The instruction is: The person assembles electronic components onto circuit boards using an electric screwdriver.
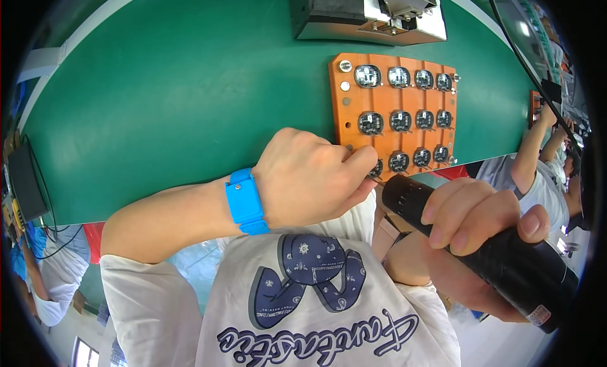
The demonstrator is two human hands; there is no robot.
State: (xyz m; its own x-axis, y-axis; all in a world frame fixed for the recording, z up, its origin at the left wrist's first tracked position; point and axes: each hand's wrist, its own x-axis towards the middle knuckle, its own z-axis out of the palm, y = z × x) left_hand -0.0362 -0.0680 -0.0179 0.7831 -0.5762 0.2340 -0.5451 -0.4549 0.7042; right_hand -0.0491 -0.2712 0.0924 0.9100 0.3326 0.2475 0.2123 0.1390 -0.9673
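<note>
An orange fixture plate (pixel 387 100) lies on the green table, with rows of small round black circuit boards (pixel 400 121) seated in its recesses. My left hand (pixel 316 172), wearing a blue wrist strap, rests at the plate's near left corner. Its thumb and index finger are pinched beside the corner board (pixel 375 169), partly covering it; whatever lies between the fingertips is hidden. My right hand (pixel 477 224) is wrapped around a thick black electric screwdriver (pixel 525 272). The tool slants up and left, its tip close to my left fingertips at that corner board.
Beyond the plate stands a black and silver metal device (pixel 373 16). A black cable (pixel 518 50) runs down the right side. Other people sit at the table's right (pixel 534 171) and far left (pixel 60 272). A dark box (pixel 26 180) with wires sits at the left edge.
</note>
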